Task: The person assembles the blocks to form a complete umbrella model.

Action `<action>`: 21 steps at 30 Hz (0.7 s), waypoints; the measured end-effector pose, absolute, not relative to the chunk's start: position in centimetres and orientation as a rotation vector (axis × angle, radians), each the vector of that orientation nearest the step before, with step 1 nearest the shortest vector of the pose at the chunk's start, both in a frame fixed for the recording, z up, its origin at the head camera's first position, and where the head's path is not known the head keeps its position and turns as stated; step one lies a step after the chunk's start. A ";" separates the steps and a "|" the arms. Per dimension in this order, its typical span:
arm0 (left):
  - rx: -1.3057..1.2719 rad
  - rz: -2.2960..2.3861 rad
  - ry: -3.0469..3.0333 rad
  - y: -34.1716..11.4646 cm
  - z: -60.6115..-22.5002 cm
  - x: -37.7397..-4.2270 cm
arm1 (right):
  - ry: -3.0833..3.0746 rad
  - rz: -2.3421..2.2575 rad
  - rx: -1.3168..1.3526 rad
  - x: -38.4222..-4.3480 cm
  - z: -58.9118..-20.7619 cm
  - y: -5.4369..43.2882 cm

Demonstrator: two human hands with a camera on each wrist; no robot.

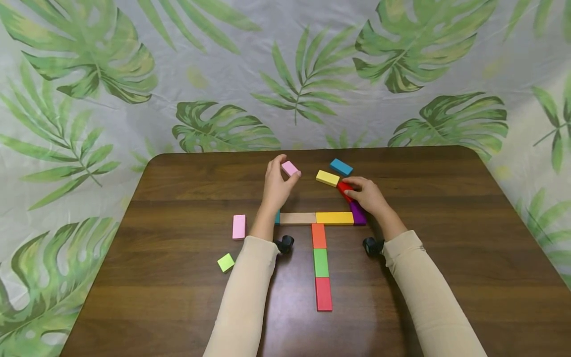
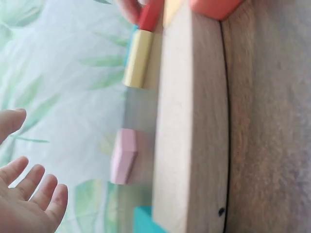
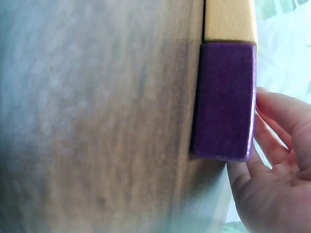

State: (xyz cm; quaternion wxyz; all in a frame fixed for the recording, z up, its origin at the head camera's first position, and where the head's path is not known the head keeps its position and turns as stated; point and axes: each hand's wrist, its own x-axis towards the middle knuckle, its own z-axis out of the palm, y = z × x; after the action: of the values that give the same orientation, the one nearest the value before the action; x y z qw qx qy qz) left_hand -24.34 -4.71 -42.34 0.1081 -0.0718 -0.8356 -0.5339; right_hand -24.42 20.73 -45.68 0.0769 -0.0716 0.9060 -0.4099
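Observation:
My left hand [image 1: 275, 187] is at the far side of the table, its thumb and fingers spread around a pink block [image 1: 290, 168]. In the left wrist view that pink block [image 2: 125, 156] lies apart from the fingertips [image 2: 60, 191]. My right hand [image 1: 369, 197] pinches a red block [image 1: 344, 191] between thumb and fingers. The red block meets a purple block [image 1: 358, 214], which adjoins a yellow-orange block [image 1: 334, 218]. In the right wrist view the purple block [image 3: 226, 102] covers part of the right hand [image 3: 282, 155], and the red block is hidden.
A pale yellow block [image 1: 327, 178] and a blue block [image 1: 341, 167] lie beyond the right hand. A wooden block [image 1: 297, 218] continues the row; orange, green [image 1: 321, 263] and red blocks run towards me. Another pink block [image 1: 239, 227] and a lime block [image 1: 226, 263] lie at left.

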 end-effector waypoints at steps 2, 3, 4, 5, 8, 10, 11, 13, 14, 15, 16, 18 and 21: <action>-0.166 -1.559 -2.493 -4.4 -42.7 -25.0 | 2.716 -1.224 -0.208 -24.5 -45.7 20.8; -0.143 -1.550 -2.521 -4.3 -42.8 -25.3 | 2.714 -1.222 -0.202 -24.5 -45.7 20.8; -0.119 -1.541 -2.552 -4.2 -42.9 -25.5 | 2.711 -1.223 -0.199 -24.5 -45.7 20.8; -0.094 -1.529 -2.588 -4.1 -43.1 -25.8 | 2.707 -1.227 -0.195 -24.5 -45.7 20.8; -0.032 -1.471 -2.703 -4.0 -43.6 -26.6 | 2.706 -1.233 -0.199 -24.4 -45.9 20.8; 0.009 -1.427 -2.777 -4.1 -43.9 -27.0 | 2.714 -1.235 -0.210 -24.3 -46.0 20.8; 0.031 -1.395 -2.819 -4.2 -44.1 -27.2 | 2.719 -1.232 -0.215 -24.3 -46.1 20.8; 0.074 -1.337 -2.891 -4.3 -44.4 -27.5 | 2.723 -1.232 -0.219 -24.3 -46.3 20.8; 0.097 -1.313 -2.919 -4.3 -44.4 -27.6 | 2.722 -1.229 -0.220 -24.3 -46.3 20.8; 0.115 -1.294 -2.941 -4.4 -44.5 -27.6 | 2.720 -1.231 -0.219 -24.3 -46.3 20.8; 0.130 -1.277 -2.960 -4.4 -44.5 -27.8 | 2.720 -1.231 -0.216 -24.3 -46.3 20.8; 0.153 -1.250 -2.992 -4.3 -44.5 -28.0 | 2.724 -1.233 -0.209 -24.2 -46.2 20.8; 0.197 -1.223 -3.026 -4.0 -44.4 -28.4 | 2.733 -1.228 -0.218 -24.2 -46.1 20.8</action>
State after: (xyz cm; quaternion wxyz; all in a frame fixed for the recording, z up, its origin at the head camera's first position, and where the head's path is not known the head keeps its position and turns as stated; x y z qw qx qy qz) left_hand -28.40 -3.99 -44.43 -0.0639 0.0600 -0.9235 -0.3734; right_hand -24.19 20.76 -46.14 0.0689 -0.0723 0.9076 -0.4079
